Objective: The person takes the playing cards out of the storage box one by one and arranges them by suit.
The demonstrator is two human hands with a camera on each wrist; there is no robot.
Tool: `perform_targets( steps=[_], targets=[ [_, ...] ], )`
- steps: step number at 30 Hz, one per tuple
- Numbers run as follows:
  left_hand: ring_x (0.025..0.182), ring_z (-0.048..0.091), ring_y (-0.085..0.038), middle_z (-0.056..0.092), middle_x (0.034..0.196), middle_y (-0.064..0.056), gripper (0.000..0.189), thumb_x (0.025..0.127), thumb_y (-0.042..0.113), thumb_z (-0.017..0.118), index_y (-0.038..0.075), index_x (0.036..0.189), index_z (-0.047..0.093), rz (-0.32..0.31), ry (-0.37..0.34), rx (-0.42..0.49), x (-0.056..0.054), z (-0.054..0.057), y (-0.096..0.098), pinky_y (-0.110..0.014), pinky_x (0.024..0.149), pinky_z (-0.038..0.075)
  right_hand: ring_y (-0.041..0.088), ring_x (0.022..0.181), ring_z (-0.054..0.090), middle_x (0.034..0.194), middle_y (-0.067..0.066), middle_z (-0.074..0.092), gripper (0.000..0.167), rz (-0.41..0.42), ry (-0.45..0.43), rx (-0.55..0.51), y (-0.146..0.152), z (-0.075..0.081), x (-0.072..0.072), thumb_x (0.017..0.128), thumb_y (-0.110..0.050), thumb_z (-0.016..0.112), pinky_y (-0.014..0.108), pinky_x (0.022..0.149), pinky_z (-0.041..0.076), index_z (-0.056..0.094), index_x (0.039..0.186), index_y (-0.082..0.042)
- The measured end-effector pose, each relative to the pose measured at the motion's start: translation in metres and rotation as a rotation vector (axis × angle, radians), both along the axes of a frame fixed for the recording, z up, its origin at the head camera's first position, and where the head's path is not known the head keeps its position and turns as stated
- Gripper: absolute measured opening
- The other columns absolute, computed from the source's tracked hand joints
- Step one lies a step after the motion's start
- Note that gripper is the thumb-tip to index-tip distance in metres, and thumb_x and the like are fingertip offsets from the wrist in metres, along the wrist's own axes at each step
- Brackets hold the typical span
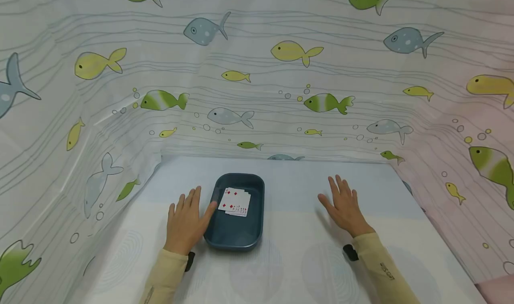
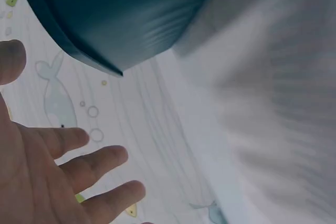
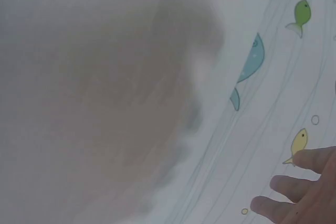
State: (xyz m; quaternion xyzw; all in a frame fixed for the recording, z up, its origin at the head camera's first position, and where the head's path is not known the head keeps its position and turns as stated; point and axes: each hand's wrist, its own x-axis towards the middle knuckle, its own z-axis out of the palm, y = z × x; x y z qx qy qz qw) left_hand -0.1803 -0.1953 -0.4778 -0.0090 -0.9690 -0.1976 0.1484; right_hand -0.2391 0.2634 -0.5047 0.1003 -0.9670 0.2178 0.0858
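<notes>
Left grip (image 1: 185,227) is wide and bare in my head view, just beside the left long side of the bin (image 1: 234,235); its thumb overlaps the rim, but I can't tell whether it touches. The bin sits left of centre on the table (image 1: 297,232), long axis running from near edge to far. The cards (image 1: 234,200) lie in its far half, rightward of this grip. My right grip (image 1: 346,209), also wide and bare, is well apart beyond the bin's right side, so the left is nearer.

From the left wrist, I see spread fingers below the bin; the cards are hidden.

From the right wrist, I get fingers against the cloth (image 3: 283,77), holding nothing.
</notes>
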Motion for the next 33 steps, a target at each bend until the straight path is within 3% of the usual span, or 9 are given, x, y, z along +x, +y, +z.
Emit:
perform_targets(
  steps=[8, 16, 22, 28, 33],
  targets=[
    [0.138, 0.041, -0.049, 0.046, 0.150, -0.026, 0.086, 0.100, 0.067, 0.043, 0.003, 0.156, 0.037, -0.026, -0.009, 0.009, 0.022, 0.005, 0.001, -0.070, 0.110, 0.021, 0.048, 0.150, 0.011, 0.165, 0.026, 0.015, 0.085, 0.023, 0.008, -0.039, -0.004, 0.004, -0.003, 0.104, -0.055, 0.046, 0.070, 0.114, 0.010, 0.017, 0.160, 0.002],
    [0.130, 0.051, -0.043, 0.056, 0.140, -0.025, 0.088, 0.095, 0.069, 0.052, 0.004, 0.154, 0.041, -0.045, -0.022, -0.006, 0.042, 0.001, 0.004, -0.071, 0.104, 0.031, 0.049, 0.149, 0.016, 0.165, 0.026, 0.017, 0.088, 0.044, 0.016, -0.047, -0.009, 0.008, -0.004, 0.103, -0.055, 0.051, 0.066, 0.116, 0.013, 0.018, 0.160, 0.003],
    [0.125, 0.056, -0.040, 0.060, 0.134, -0.024, 0.097, 0.091, 0.074, 0.055, 0.002, 0.154, 0.039, -0.086, -0.065, -0.026, 0.048, -0.004, 0.007, -0.068, 0.102, 0.035, 0.050, 0.148, 0.018, 0.164, 0.027, 0.019, 0.087, 0.064, 0.033, -0.070, -0.013, 0.010, -0.003, 0.103, -0.053, 0.053, 0.062, 0.117, 0.015, 0.020, 0.159, 0.004],
    [0.127, 0.056, -0.038, 0.059, 0.136, -0.023, 0.105, 0.088, 0.074, 0.059, 0.000, 0.157, 0.033, -0.108, -0.136, -0.018, 0.049, -0.012, 0.009, -0.068, 0.106, 0.032, 0.048, 0.148, 0.021, 0.163, 0.027, 0.021, 0.086, 0.071, 0.053, -0.090, -0.019, 0.009, -0.004, 0.102, -0.053, 0.054, 0.063, 0.116, 0.018, 0.022, 0.159, 0.004],
    [0.127, 0.056, -0.037, 0.059, 0.138, -0.023, 0.107, 0.088, 0.075, 0.059, -0.001, 0.157, 0.030, -0.124, -0.140, -0.011, 0.050, -0.017, 0.010, -0.064, 0.106, 0.034, 0.046, 0.148, 0.021, 0.163, 0.026, 0.021, 0.087, 0.072, 0.043, -0.096, -0.023, 0.009, -0.004, 0.102, -0.054, 0.054, 0.062, 0.116, 0.019, 0.021, 0.159, 0.003]
  ],
)
